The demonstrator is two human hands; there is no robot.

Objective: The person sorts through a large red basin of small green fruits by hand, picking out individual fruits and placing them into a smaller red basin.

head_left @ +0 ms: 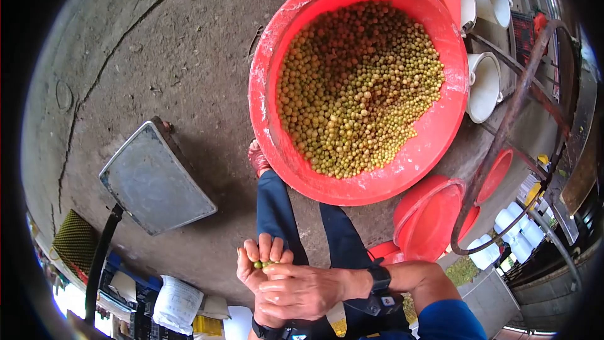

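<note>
Floor: cracked concrete [157,44]; scale platform [156,179] sits at your left.
Left hand [257,271]: cupped, holding green berries [264,264].
Right hand [302,289]: closed over them, apparently sorting; next, a gentle release.
Tub [434,132]: red, berry-filled, ahead.

metal scale platform [156,181], white buckets [484,85], cracked concrete floor [157,44]
</note>
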